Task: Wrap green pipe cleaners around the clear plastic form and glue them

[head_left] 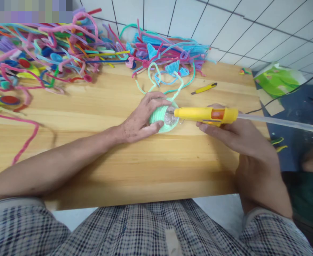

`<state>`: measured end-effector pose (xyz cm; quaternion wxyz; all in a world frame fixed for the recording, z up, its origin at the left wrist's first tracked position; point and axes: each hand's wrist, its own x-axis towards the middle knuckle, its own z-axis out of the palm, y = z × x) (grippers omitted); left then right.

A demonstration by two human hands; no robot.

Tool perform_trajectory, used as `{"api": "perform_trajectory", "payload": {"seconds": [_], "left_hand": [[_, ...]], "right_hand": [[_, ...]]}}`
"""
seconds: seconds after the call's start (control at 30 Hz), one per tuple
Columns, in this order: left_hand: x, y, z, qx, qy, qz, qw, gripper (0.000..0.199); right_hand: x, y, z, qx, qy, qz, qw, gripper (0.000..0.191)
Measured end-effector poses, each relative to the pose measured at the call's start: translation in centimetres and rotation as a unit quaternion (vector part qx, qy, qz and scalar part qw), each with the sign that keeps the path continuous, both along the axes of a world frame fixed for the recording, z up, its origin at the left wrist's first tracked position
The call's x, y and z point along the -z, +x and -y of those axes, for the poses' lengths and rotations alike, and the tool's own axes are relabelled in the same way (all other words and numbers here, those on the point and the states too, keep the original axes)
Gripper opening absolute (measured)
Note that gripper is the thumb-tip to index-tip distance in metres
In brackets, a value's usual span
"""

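My left hand is wrapped round a mint-green coiled piece with a clear, glassy-looking centre, keeping it on the wooden table. A yellow glue gun is gripped in my right hand, and a long translucent glue stick runs out of its back end. The gun's nozzle points left at the clear centre and is at or very near it; whether they touch I cannot tell. From the coil a pale green pipe cleaner curls away toward the back.
Many coloured pipe cleaners are heaped at the back left, with a blue and pink bundle beside them. Behind my hands lies a yellow utility knife. A green bag and a dark cable are at the right, beyond the table edge.
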<state>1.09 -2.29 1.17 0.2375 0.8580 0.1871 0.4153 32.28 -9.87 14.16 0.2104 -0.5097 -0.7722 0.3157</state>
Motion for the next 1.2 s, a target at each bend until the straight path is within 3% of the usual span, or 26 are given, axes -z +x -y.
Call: {"api": "perform_trajectory", "payload": {"seconds": [0.9, 1.2], "left_hand": [[0.0, 0.08, -0.02, 0.006, 0.001, 0.009, 1.0, 0.055], [0.23, 0.11, 0.02, -0.001, -0.018, 0.013, 1.0, 0.057]], "right_hand": [[0.15, 0.08, -0.01, 0.007, -0.014, -0.004, 1.0, 0.027], [0.05, 0.02, -0.07, 0.015, -0.01, -0.015, 1.0, 0.032]]}}
